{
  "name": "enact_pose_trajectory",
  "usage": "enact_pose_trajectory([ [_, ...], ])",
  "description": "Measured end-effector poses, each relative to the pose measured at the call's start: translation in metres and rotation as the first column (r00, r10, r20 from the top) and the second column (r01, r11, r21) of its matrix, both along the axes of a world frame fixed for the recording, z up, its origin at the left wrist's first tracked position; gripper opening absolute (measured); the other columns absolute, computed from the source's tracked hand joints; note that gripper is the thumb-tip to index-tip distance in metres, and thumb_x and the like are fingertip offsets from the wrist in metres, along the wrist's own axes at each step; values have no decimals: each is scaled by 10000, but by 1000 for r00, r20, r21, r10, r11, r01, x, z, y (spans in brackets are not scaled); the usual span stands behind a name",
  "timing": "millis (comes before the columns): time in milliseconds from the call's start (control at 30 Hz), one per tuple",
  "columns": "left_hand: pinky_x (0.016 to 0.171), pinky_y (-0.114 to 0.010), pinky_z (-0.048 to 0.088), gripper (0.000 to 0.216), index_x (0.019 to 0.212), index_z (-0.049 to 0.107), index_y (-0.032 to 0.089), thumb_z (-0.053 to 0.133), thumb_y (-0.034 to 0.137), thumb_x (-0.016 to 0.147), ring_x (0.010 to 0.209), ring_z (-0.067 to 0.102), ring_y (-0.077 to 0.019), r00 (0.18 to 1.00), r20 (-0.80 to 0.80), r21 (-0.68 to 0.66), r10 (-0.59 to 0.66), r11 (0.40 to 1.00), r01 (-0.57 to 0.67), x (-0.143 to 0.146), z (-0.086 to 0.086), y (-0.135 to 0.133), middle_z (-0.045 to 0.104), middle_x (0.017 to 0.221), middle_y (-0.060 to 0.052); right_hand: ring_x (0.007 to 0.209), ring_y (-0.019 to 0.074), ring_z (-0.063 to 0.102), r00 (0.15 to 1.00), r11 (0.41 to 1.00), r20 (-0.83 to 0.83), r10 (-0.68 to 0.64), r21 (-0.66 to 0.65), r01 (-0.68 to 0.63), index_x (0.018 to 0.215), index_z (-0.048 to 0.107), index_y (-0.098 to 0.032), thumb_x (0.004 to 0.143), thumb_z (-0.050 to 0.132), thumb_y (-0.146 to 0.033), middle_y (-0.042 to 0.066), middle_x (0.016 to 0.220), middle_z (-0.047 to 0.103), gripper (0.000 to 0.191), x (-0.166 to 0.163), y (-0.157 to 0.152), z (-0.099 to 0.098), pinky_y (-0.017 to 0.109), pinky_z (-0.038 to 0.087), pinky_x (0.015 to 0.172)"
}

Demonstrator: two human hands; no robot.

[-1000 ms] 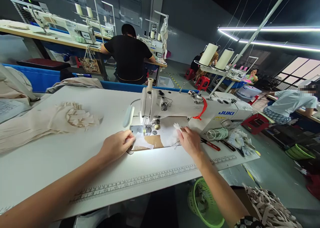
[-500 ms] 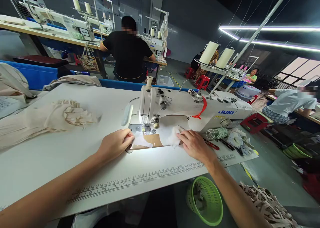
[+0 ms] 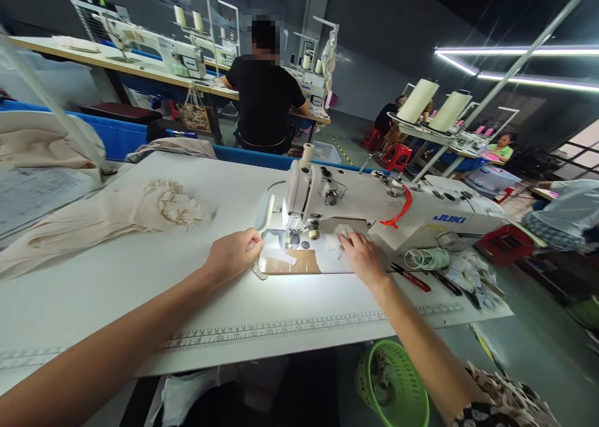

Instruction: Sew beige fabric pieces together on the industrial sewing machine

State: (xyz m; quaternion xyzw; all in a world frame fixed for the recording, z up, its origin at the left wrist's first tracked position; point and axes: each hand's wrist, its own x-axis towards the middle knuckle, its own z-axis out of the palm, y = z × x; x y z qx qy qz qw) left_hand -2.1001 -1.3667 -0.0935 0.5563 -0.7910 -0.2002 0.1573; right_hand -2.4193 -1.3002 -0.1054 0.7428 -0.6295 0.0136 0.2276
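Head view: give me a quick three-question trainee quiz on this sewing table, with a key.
1. True or false: a red strip hangs on the sewing machine.
2. Which is nearest the right hand? A) beige fabric; B) green basket; C) white cloth.
3. Fill in: the printed ruler scale runs along the table on the side ___ the wearer.
Key: 1 true; 2 C; 3 nearest.
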Motion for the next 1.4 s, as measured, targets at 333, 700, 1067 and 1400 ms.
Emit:
enact_pose_trajectory([
  [333,675,-327,400,205,914,622,216,426,276,918,835,648,-247,991,127,-29,38,999,-35,3,2,-1,687,862,-56,920,240,605,967,930,66,248,-294,-218,1251,622,-138,909,463,-76,103,1019,709,382,1,24,-12,353,478,807],
  [700,802,-306,480,229,987,640,198,413,197,955,1031,612,-227,982,187,-316,6,947,55,140,15,-14,661,1079,-91,782,233,616,908,796,33,417,-496,-347,1194,609,-156,901,492,-99,89,901,713,321,15,25,1,367,444,756],
  [1067,942,-404,412,132,793,628,205,523,214,872,1032,555,-287,849,519,-248,-95,934,257,146,37,-53,677,882,-109,784,192,637,837,851,263,480,-370,-372,1109,630,-178,952,479,-102,49,879,718,230,73,32,-2,341,445,771],
  [1400,1111,-426,369,260,779,593,227,437,370,929,849,622,-188,865,-92,-216,-494,857,467,107,28,-24,677,843,-43,847,205,540,870,937,377,318,14,-349,1281,617,-200,1018,401,-247,65,925,605,344,103,29,0,349,398,776],
])
